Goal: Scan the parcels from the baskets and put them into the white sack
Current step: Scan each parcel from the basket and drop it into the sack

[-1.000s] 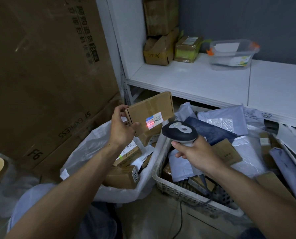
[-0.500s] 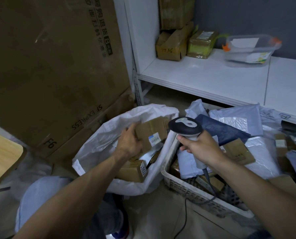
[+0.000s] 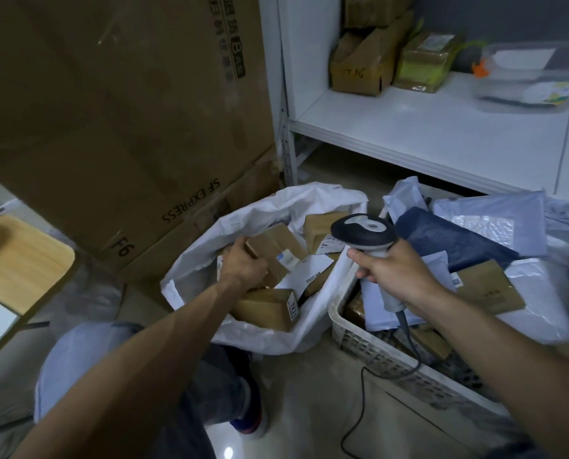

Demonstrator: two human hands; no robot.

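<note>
My left hand (image 3: 246,266) reaches inside the open white sack (image 3: 190,260) and grips a small brown cardboard parcel (image 3: 278,248) with a white label, low among several other brown boxes there. My right hand (image 3: 397,271) holds a black and grey barcode scanner (image 3: 364,231) by its handle, above the left rim of the white plastic basket (image 3: 369,346). Its cable hangs down to the floor. The basket is heaped with grey and dark blue mailer bags (image 3: 455,240) and flat brown parcels (image 3: 490,286).
A huge SF Express carton (image 3: 120,111) stands at the left behind the sack. A white shelf (image 3: 442,127) at the back carries cardboard boxes and a clear plastic tub (image 3: 531,77). A wooden stool seat (image 3: 21,260) is at far left. My knee and shoe are below.
The left hand carried the small box from in front of the scanner, where a red beam lit its label, down into the sack. The right hand with the scanner barely shifted.
</note>
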